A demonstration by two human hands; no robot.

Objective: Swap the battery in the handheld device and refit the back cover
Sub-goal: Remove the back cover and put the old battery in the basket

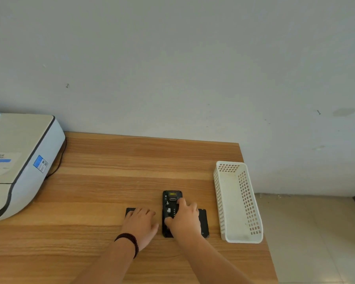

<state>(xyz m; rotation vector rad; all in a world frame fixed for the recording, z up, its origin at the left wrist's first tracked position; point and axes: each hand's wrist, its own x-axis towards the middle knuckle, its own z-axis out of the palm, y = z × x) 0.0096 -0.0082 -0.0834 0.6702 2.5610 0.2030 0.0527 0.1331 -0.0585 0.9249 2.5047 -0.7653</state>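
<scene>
Right hand (pixel 184 219) lies spread over the open back of the handheld device (pixel 169 203), fingers loose, gripping nothing. Just beside it, the left hand (pixel 140 224) rests flat on a black battery (pixel 130 211). Right of the right hand, the back cover (pixel 203 222) lies on the tabletop (pixel 103 171).

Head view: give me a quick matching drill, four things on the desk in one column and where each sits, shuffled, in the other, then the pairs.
Things:
1. handheld device
2. white basket
3. printer
4. flat black piece

Places:
A. far left of the desk, by the wall
B. at the desk's right edge
C. face down, back open, under the right hand
D. flat on the desk between the device and the basket, partly hidden by the right hand

Pairs: 1-C, 2-B, 3-A, 4-D
</scene>
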